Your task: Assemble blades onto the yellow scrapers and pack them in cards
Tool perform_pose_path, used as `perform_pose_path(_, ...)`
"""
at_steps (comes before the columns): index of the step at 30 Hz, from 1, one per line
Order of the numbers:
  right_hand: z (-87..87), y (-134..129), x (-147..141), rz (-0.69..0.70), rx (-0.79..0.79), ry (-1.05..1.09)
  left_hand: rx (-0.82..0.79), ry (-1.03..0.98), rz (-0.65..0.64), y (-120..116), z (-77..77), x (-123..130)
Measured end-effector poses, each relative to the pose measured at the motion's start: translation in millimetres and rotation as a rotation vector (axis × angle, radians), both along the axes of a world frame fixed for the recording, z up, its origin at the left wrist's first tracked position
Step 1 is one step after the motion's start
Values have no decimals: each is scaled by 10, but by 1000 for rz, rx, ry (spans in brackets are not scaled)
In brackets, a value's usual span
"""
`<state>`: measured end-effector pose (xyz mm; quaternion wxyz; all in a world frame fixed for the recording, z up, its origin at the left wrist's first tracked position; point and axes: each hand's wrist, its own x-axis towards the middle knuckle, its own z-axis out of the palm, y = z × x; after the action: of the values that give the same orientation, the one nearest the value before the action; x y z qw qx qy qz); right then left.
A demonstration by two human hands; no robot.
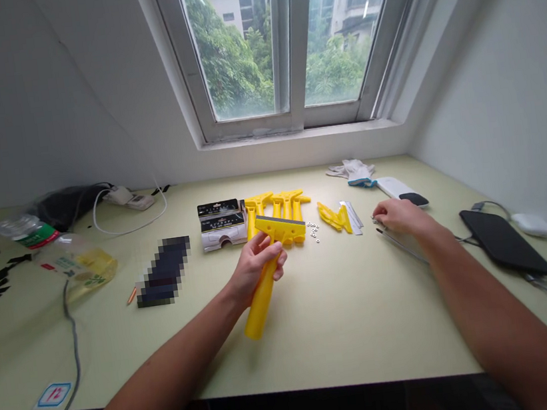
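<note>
Your left hand [256,268] is clenched around the handle of a yellow scraper [265,293], fingers wrapped over it. You hold the scraper above the table [323,353], its butt end angled down toward you and its wide head, edged with a grey blade, tilted away from you.

Your right hand [400,215] sits low at the far side of the table, its fingers loosely curled. Its fingertips [376,213] are at some tiny metal bits [373,220], but you can't tell whether they are gripping anything. A thin wire [400,247] runs just below that hand.

Between your hands lie more yellow scrapers [278,207], side by side, with a scatter of small nuts [313,231] just beside them. Next come small yellow parts [330,217] and a few steel blades [352,217]. A packaging card [223,224] stands left of the scrapers.

Farther along are white gloves [352,170], a white tool [397,187], a black tablet [505,242] and a white mouse [532,223]. To your left are a pixelated object [164,271], a pencil [131,295], a plastic bag [78,271] and a power strip [126,197], all below the window [278,50]
</note>
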<state>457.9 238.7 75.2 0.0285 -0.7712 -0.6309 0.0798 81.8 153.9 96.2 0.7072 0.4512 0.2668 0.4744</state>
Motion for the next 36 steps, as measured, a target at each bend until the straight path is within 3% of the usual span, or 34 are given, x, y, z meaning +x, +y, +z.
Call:
perform_pose_path(12, 99, -70, -95, -40, -8, -74, 28, 19, -117, -11, 34, -55)
perform_pose_path(28, 110, -78, -165, -34, 14, -111, 50, 39, -141, -26, 41, -57)
perform_pose_path(33, 273, -154, -199, -20, 83, -94, 62, 48, -131, -35, 47, -55)
perform_pose_path(36, 442, -318, -425, 146, 243, 145, 55, 61, -109, -48, 43, -31)
